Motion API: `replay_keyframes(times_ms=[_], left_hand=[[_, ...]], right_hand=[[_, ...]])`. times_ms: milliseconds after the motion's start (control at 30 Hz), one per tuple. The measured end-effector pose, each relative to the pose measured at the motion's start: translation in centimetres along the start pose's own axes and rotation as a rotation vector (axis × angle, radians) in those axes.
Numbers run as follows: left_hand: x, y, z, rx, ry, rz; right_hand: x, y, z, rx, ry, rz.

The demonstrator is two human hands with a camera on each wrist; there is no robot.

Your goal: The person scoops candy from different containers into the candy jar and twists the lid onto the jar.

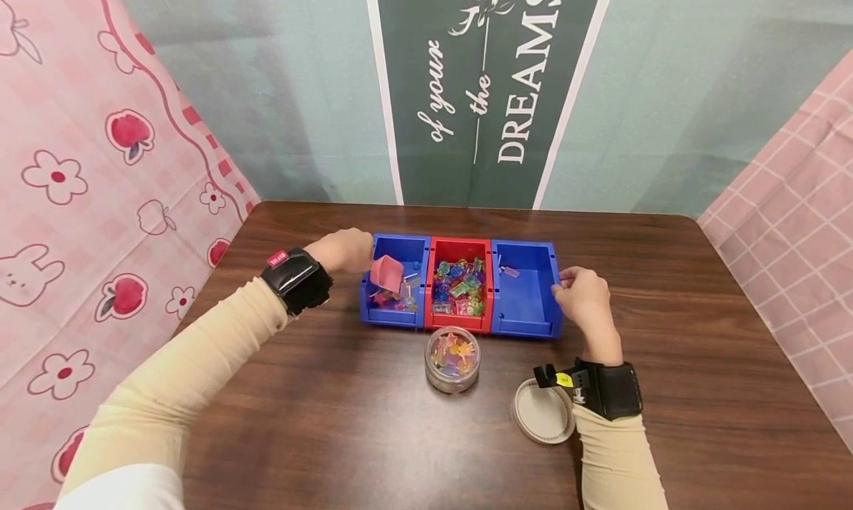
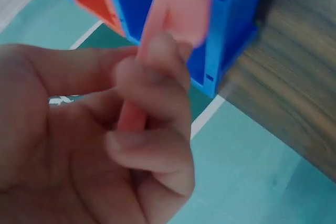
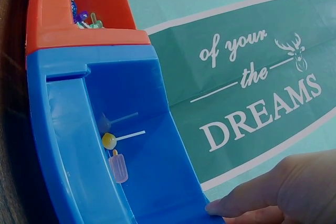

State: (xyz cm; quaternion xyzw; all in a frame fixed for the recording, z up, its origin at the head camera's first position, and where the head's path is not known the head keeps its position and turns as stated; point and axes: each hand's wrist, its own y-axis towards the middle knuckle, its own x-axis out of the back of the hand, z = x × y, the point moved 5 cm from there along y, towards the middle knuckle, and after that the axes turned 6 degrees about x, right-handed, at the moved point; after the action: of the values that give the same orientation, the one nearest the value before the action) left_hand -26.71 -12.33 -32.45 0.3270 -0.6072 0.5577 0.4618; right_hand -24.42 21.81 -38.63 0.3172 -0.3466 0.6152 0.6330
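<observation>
Beige sleeves [image 1: 200, 354] meet black wristbands [image 1: 296, 282], one red-tagged.

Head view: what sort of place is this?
Probably a makeshift tabletop recording booth: a wood-look table closed in by a pink printed cloth at left and a green lettered cloth behind, with black gear strapped on the left wrist.

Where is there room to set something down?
The table is bare between the left sleeve and the jar, and right of the right hand. The right blue bin is mostly bare. Crowded: the red bin, strewn with trinkets, and the left blue bin around the pink scoop.
</observation>
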Motion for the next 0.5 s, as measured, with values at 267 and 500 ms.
replay_keyframes(times_ms=[267, 500], left_hand=[[0.0, -0.8, -0.2, -0.055, 0.036, 0.050], [2.0, -1.7, -0.6, -0.045, 0.040, 0.055]], right_hand=[[0.0, 0.0, 0.1, 0.011, 0.000, 0.000], [0.1, -0.1, 0.1, 0.019, 0.001, 0.001]])
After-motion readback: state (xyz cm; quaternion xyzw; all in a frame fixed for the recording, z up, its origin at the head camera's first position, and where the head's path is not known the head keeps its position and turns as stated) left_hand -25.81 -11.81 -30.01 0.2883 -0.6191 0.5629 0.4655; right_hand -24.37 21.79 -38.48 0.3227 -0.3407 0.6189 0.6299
